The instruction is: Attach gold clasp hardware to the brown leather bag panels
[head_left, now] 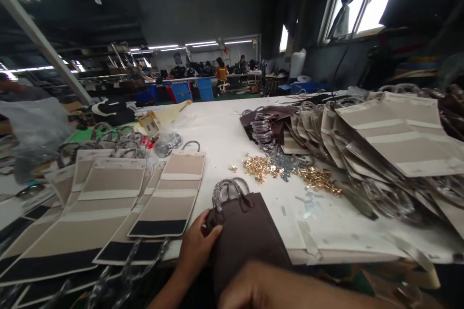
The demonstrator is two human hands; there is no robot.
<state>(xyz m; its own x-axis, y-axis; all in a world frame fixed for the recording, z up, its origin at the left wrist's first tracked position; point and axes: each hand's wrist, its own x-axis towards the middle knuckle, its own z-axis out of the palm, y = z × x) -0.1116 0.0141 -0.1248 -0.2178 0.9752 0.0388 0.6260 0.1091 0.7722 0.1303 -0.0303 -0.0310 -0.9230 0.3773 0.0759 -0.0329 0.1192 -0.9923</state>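
A dark brown bag [250, 231] with plastic-wrapped handles [226, 190] lies at the table's front edge, its lower part reaching toward me. My left hand [197, 241] grips its upper left corner, thumb on the front, with the other fingers partly hidden behind. Across the lower part of the bag, my right hand [246, 285] is smeared by motion, and its fingers cannot be made out. Just beyond the bag, small gold-coloured metal pieces [259, 168] lie in a loose pile. A second gold pile [319, 178] is farther right, with greyish small pieces [284, 166] between them.
Beige bag panels with black bands [112, 207] overlap on the left. Stacked beige panels [402, 130] and dark brown ones [266, 125] cover the right side of the white table [217, 125]. A person [32, 116] is at far left; others [222, 71] are in the background.
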